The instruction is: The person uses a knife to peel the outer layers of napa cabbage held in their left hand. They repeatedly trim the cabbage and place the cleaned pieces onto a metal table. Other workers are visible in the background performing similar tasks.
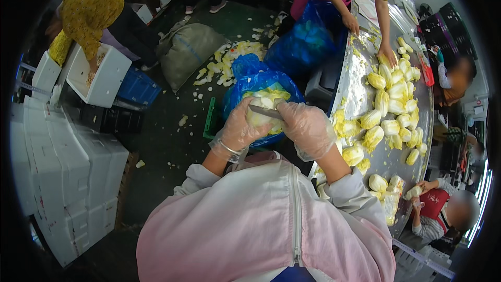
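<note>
Both my hands wear clear plastic gloves and meet over a blue plastic bag (pixel 250 76) that holds yellow-green leaves. My left hand (pixel 243 126) grips a napa cabbage (pixel 256 119) from its left side. In my right hand (pixel 303 123) is a knife (pixel 266 112), its blade lying across the pale base of the cabbage. My right fingers hide the knife's handle. To my right, a metal table (pixel 407 164) bears many yellow napa cabbages (pixel 370 119), some piled together, with loose leaves among them.
Cut cabbage pieces (pixel 219 64) litter the floor beside a full woven sack (pixel 188 53). A second blue bag (pixel 301 47) stands ahead, against the table. White foam boxes (pixel 66 164) are stacked at left. One co-worker reaches onto the table's far end; others stand left and right.
</note>
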Demonstrator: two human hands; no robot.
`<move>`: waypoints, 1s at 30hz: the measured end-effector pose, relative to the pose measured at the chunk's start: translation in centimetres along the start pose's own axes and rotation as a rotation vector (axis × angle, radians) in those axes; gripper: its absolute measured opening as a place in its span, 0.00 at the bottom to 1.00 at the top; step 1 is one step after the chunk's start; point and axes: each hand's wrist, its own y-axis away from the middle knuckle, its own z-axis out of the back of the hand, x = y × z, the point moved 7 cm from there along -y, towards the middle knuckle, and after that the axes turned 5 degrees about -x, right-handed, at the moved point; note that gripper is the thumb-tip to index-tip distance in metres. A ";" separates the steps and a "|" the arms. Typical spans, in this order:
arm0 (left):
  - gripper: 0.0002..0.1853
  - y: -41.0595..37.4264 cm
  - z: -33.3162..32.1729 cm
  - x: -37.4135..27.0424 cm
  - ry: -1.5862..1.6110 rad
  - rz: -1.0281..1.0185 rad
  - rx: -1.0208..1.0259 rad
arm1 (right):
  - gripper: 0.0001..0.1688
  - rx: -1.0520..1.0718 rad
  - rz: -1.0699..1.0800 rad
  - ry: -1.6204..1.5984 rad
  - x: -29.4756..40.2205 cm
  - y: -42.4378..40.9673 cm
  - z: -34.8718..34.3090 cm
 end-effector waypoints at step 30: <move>0.29 -0.3 0.4 -2.9 -0.047 -0.159 -0.260 | 0.09 -0.090 -0.065 -0.147 -0.4 0.3 1.1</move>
